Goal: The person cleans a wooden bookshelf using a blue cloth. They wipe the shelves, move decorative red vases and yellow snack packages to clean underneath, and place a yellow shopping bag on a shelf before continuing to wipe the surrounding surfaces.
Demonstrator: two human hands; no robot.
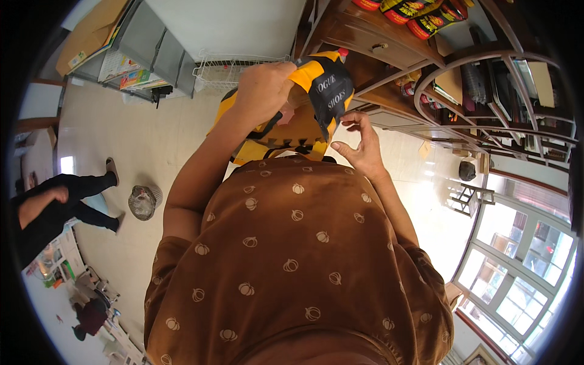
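My left hand grips the upper edge of a yellow and black bag, which bears white lettering on its dark part. The bag hangs in front of my brown patterned shirt, its mouth spread so that its orange-brown inside shows, with a small pinkish thing within that I cannot identify. Beside the bag's right edge is my right hand, its thumb and fingers apart and curved, holding nothing. Whether its fingertips touch the bag I cannot tell. My left fingertips are partly hidden behind the hand.
A white wire rack stands by the wall ahead, beside a grey shelf unit. Wooden cabinets with jars line the right. To the left are a lined waste basket and a person in black. A stool stands near the windows.
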